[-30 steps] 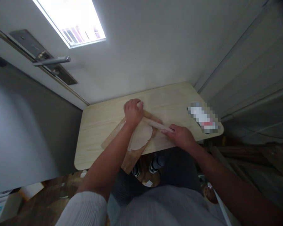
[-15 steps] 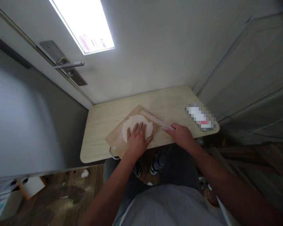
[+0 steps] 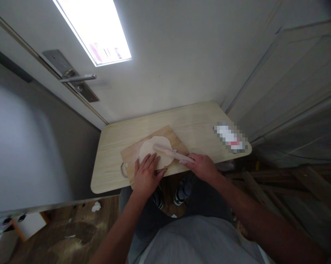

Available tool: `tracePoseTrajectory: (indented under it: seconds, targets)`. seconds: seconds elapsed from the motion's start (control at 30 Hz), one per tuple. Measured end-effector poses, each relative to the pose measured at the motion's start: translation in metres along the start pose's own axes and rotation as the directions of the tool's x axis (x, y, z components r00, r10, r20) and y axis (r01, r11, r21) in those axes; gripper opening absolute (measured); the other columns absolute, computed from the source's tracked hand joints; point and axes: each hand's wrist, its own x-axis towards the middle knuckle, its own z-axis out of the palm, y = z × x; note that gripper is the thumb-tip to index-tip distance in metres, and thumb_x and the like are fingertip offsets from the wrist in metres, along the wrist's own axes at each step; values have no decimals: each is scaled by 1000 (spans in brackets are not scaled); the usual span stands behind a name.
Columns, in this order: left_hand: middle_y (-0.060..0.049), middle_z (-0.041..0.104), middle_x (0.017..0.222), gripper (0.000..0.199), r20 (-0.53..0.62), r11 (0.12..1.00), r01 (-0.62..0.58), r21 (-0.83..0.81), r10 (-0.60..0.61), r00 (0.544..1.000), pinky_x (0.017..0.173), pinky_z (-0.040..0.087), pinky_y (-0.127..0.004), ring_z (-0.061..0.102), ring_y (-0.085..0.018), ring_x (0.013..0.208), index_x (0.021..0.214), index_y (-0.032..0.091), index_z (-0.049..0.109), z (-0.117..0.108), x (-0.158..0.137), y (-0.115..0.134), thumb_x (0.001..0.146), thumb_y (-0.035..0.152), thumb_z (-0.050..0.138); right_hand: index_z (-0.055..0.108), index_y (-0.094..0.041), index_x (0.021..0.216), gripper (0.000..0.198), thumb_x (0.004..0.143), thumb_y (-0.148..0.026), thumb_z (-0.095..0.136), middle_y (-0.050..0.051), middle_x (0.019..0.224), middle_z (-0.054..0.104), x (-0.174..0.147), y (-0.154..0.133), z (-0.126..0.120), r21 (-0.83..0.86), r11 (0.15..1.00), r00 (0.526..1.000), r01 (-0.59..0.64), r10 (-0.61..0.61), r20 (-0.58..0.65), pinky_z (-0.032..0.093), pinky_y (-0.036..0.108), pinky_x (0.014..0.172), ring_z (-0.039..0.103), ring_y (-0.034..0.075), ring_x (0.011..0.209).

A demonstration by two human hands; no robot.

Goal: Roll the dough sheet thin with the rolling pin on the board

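Observation:
A flat, roundish sheet of dough (image 3: 161, 141) lies on a wooden cutting board (image 3: 131, 151) with a metal handle at its left corner. My left hand (image 3: 147, 174) rests with fingers spread on the near left part of the dough, palm toward the board's near edge. In my right hand (image 3: 202, 167) is one end of a pale wooden rolling pin (image 3: 172, 153). The pin slants up and left, and its far end lies over the middle of the dough. Whether it presses on the dough I cannot tell.
The board sits on a light wooden table (image 3: 107, 161) against a door with a metal handle (image 3: 81, 77). A blurred-out flat object (image 3: 230, 137) lies at the table's right end. Wooden beams (image 3: 267, 187) stand low on the right.
The rolling pin has come from the board's upper right edge onto the dough. The board has turned, and my left hand has slid toward the dough's near left edge.

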Motion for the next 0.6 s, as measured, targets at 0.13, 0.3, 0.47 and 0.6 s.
tracePoseTrajectory:
  seconds: [0.13,0.3,0.47,0.6]
  targets:
    - [-7,67,128,31,-135,993,-26,-111,11,991,112,38,-54,59,-28,122,115,29,65,-11,1,-12,88,45,65,71,-24,84,49,92,-67,49,2,76,71,2,-2,-6,50,998,998,36,-39,46,31,27,62,62,17,70]
    - [-9,68,118,28,-351,975,-17,-222,-64,934,105,46,-41,59,-23,117,116,21,62,-12,45,-16,96,37,52,71,-23,82,52,90,-70,50,3,77,71,8,0,-10,10,995,992,102,-103,69,30,29,64,62,18,72]
    - [-13,58,140,41,-133,997,64,-31,-68,989,112,36,-48,50,-27,130,133,17,54,11,93,-9,101,39,40,69,-22,90,54,91,-71,46,6,82,72,11,2,-9,-107,993,998,55,-55,-2,28,30,65,62,21,74]
    - [-7,49,151,46,-48,993,89,78,-85,995,115,28,-57,41,-29,139,143,27,46,17,102,-5,103,43,31,65,-20,89,55,90,-72,47,7,82,70,12,2,-4,-138,990,996,-34,21,-92,25,30,65,61,21,75]
